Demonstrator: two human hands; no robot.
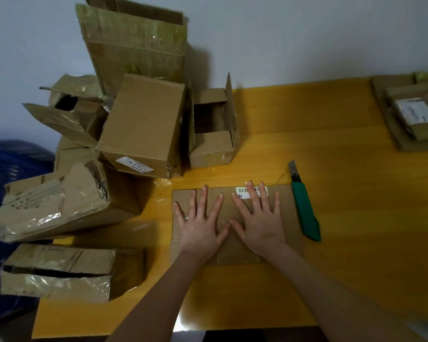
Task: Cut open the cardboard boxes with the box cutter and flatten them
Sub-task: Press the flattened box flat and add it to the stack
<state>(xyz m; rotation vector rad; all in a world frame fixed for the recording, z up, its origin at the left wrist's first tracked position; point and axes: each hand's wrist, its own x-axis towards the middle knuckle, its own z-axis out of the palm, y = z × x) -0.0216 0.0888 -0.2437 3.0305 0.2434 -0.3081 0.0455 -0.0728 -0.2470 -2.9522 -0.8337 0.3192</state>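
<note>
Left hand point(200, 227): fingers spread straight, palm down, pressing; grips nothing.
Right hand point(258, 222): likewise splayed flat, thumb nearly meeting the left thumb; grips nothing.
Flattened brown cardboard box with a barcode label point(286, 213): lies flat under both palms on the yellow wooden table point(356, 243), label at its far edge, partly under the right fingers.
Green-handled box cutter with exposed steel blade point(304, 206): lies on the table just beside the flattened box's right edge, blade pointing away from the person, untouched.
Heap of brown cardboard boxes, torn and taped point(139, 124): piled at the table's left side, several open-topped, none flat.
Stack of flattened brown cardboard point(410, 114): far right corner of the table.
Blue plastic crate point(0, 193): beyond the left edge.
Step in hand, by judgement: pressing the cut box flat. Next move likely calls for shifting this piece to the far-right stack, drawing a box from the heap, and taking up the cutter by its handle, clear of the bared blade.
</note>
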